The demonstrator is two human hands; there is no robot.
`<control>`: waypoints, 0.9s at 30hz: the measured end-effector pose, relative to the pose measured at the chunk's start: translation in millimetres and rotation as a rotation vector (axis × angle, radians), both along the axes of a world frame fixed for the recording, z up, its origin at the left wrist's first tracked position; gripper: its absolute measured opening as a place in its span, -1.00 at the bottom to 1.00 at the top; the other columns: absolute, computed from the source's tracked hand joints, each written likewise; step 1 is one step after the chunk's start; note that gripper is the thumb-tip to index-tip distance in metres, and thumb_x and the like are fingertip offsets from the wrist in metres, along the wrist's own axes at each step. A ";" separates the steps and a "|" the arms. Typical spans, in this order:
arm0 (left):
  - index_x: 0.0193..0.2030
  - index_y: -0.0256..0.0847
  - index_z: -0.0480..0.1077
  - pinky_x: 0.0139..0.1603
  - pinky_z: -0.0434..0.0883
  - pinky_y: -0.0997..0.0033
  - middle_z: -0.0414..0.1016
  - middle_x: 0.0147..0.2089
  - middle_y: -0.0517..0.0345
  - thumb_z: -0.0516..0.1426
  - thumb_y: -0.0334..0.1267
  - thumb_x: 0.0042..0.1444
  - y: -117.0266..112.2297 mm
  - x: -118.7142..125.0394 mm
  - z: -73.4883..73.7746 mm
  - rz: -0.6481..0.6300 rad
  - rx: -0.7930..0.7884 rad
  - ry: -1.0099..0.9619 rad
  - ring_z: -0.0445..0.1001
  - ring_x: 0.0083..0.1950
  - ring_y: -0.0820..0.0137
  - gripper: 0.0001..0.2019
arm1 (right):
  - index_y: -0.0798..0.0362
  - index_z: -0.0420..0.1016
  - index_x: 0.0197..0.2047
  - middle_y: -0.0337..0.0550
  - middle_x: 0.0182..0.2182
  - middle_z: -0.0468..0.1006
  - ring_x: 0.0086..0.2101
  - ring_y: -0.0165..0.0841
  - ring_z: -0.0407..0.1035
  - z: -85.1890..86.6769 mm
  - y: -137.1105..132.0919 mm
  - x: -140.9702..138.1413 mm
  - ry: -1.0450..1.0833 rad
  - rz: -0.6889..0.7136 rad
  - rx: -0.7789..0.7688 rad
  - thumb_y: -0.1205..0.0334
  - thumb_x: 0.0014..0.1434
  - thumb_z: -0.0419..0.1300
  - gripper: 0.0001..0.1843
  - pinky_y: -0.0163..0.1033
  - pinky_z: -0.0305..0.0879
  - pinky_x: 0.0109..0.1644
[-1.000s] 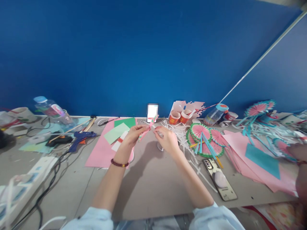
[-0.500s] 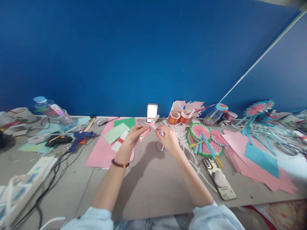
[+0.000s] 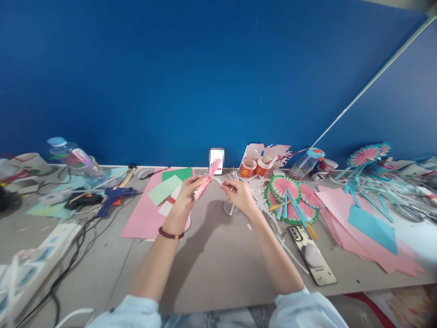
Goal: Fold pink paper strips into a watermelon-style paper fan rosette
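My left hand (image 3: 189,193) is closed around the middle of a folded pink paper fan (image 3: 205,181), which points up and to the right above the table. My right hand (image 3: 240,195) is just to its right, fingers pinched on a thin white strip or thread (image 3: 221,182) that runs toward the fan. Both hands hover over the grey table (image 3: 211,259). A ring of clear tape (image 3: 231,209) lies under the right hand. A beaded bracelet (image 3: 170,234) sits on my left wrist.
Pink and green paper sheets (image 3: 150,205) lie to the left, with a blue glue gun (image 3: 114,197), cables and a water bottle (image 3: 73,156). Finished watermelon paper fans (image 3: 290,196), white paper strips, two orange cups (image 3: 254,166), a phone (image 3: 312,257) and pink sheets (image 3: 362,228) fill the right.
The folded fan has turned more upright in my left hand. My right hand has drawn slightly away to the right. A person's arm at the far right edge has left the view.
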State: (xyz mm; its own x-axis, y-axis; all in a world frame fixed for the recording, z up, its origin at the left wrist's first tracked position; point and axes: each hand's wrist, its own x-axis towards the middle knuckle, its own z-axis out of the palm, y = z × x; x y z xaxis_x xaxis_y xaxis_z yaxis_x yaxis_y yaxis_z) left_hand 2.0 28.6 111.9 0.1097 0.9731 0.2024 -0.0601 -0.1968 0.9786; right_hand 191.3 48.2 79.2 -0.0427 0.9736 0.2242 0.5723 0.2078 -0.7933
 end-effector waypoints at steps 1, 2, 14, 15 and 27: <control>-0.18 -0.09 0.55 0.05 0.32 0.21 0.49 -0.01 0.05 0.27 -0.08 -0.16 -4.6 -2.7 -0.9 -0.002 0.060 -0.001 0.31 0.15 0.06 -0.66 | 0.05 0.51 -0.35 -0.23 -0.56 0.47 -0.56 -0.41 0.24 -2.7 3.3 1.7 0.067 0.020 -0.055 0.06 0.08 0.13 -0.76 -0.31 0.14 -0.41; -0.14 -0.08 0.54 0.09 0.30 0.21 0.45 0.06 0.05 0.26 -0.08 -0.13 -7.1 -4.9 -2.1 -0.009 0.115 -0.006 0.29 0.18 0.06 -0.64 | 0.06 0.51 -0.35 -0.23 -0.57 0.46 -0.55 -0.42 0.24 -5.6 6.7 3.5 0.125 0.032 -0.101 0.06 0.06 0.14 -0.75 -0.31 0.15 -0.41; -0.42 -0.25 0.53 -0.33 0.29 0.47 0.51 -0.38 0.08 0.23 -0.13 -0.02 22.4 1.5 -3.9 -0.786 0.059 0.398 0.39 -0.36 0.43 -0.79 | 0.12 0.52 -0.39 -0.21 -0.48 0.49 -0.47 -0.44 0.27 -11.9 14.5 34.4 0.304 0.501 -0.418 0.00 -0.07 0.31 -0.67 -0.33 0.18 -0.37; -0.40 -0.25 0.54 -0.33 0.29 0.48 0.53 -0.37 0.06 0.23 -0.13 -0.03 19.9 3.3 -4.9 -0.805 0.068 0.444 0.40 -0.34 0.41 -0.79 | 0.11 0.52 -0.38 -0.23 -0.47 0.49 -0.46 -0.45 0.27 -10.3 13.8 36.7 0.277 0.533 -0.424 0.00 -0.06 0.30 -0.68 -0.33 0.18 -0.36; -0.34 -0.18 0.40 -0.52 0.22 0.51 0.52 -0.44 0.19 0.23 -0.20 -0.11 15.4 25.6 -22.5 -0.504 0.005 0.666 0.39 -0.51 0.43 -0.82 | 0.07 0.53 -0.41 -0.27 -0.49 0.50 -0.48 -0.45 0.27 5.1 6.1 41.6 0.008 0.355 -0.270 0.09 0.04 0.18 -0.78 -0.34 0.16 -0.36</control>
